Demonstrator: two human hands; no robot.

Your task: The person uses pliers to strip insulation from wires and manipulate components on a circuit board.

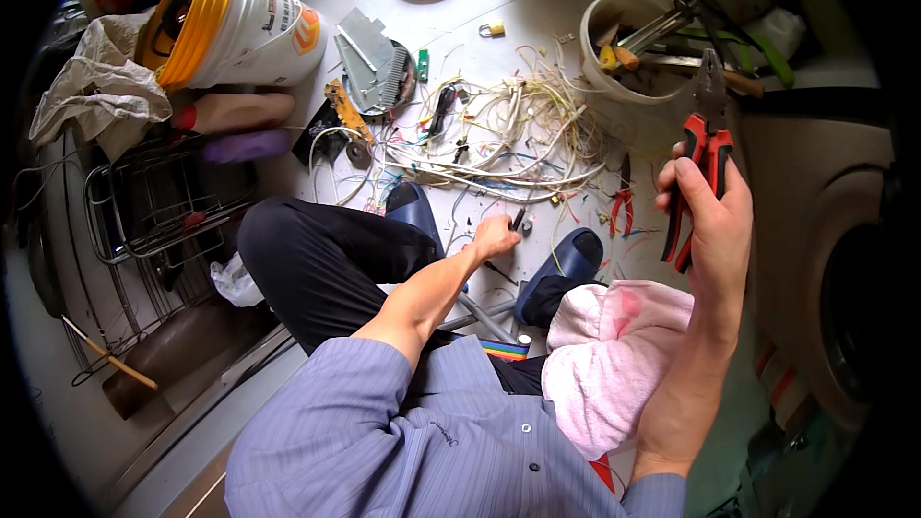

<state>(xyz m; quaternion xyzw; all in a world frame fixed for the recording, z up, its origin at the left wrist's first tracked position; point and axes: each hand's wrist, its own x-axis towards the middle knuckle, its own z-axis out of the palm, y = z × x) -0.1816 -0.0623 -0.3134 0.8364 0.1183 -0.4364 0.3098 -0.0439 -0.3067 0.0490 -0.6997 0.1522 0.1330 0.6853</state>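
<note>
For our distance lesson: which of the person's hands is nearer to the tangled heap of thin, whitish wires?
Left. The left hand is low, on the near side of the heap; the right hand is raised, off to its right, gripping red-and-black metal pliers.

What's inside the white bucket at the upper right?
The white bucket holds long metal-shafted tools, with a yellow end and an orange end showing. They cover much of the inside, so the bottom can't be seen.
</note>
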